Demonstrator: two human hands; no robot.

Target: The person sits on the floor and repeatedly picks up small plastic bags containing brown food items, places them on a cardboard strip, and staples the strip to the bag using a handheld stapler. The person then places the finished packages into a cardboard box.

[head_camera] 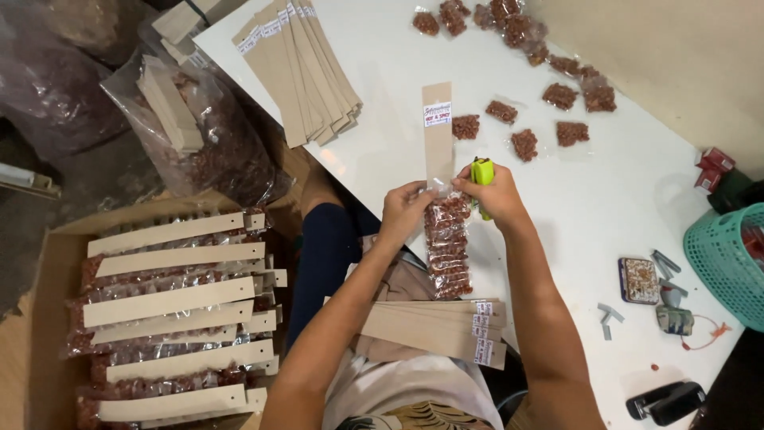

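Note:
My left hand [404, 209] pinches the lower end of a long tan cardboard strip [437, 131] that carries a small label, together with the top of a string of clear packets filled with reddish snacks [447, 243]. The packets hang down over the table edge toward my lap. My right hand [497, 193] grips a green stapler [481, 173] right beside that joint. A stack of several tan strips [434, 328] rests across my lap.
More tan strips [301, 68] fan out at the far end of the white table [605, 207]. Loose snack packets [557, 95] lie scattered beyond. A cardboard box [56, 334] of finished strips stands left. Staple sticks, a tin [639, 280], black stapler [665, 400], teal basket [728, 263] at right.

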